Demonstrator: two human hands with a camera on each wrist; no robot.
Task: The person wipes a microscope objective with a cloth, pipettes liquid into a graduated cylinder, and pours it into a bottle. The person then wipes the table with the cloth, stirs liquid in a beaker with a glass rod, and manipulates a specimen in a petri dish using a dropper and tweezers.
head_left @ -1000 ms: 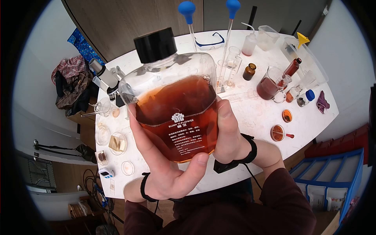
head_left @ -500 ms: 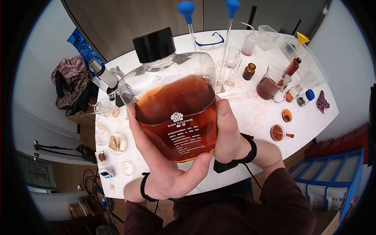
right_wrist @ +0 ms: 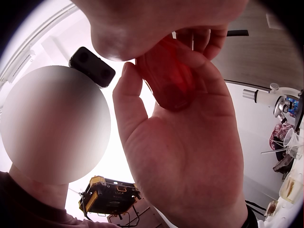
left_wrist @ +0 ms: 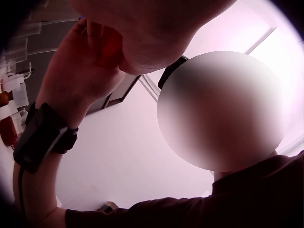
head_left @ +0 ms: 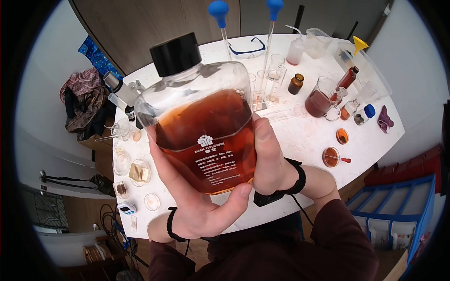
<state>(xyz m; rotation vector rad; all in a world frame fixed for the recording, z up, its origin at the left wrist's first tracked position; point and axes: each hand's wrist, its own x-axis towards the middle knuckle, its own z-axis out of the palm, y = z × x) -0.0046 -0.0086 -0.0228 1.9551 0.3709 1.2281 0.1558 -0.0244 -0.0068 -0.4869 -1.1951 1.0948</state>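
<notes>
A flat clear bottle (head_left: 206, 126) with a black cap (head_left: 176, 54) is held up over the table, leaning left. Reddish-brown liquid fills its lower part, under white printed lettering. The left hand (head_left: 197, 208) grips it low, with a finger along its left side and the thumb at the bottom front corner. On the right side, the right hand (head_left: 272, 161) holds the bottle with its thumb along the edge; its other fingers are mostly hidden behind. From below, the right wrist view shows the red base of the bottle (right_wrist: 173, 90) between both hands.
Behind the bottle stand tall glass pipettes with blue bulbs (head_left: 218, 11), goggles (head_left: 248, 49) and a brown jar (head_left: 296, 84). To the right are a beaker of red liquid (head_left: 318, 103) and small dishes (head_left: 331, 157). A microscope (head_left: 119, 89) and petri dishes (head_left: 139, 173) sit left.
The bottle has shifted slightly left in the head view, its cap tipping a little further left. The table scene has also slid slightly left. Both hands keep their hold.
</notes>
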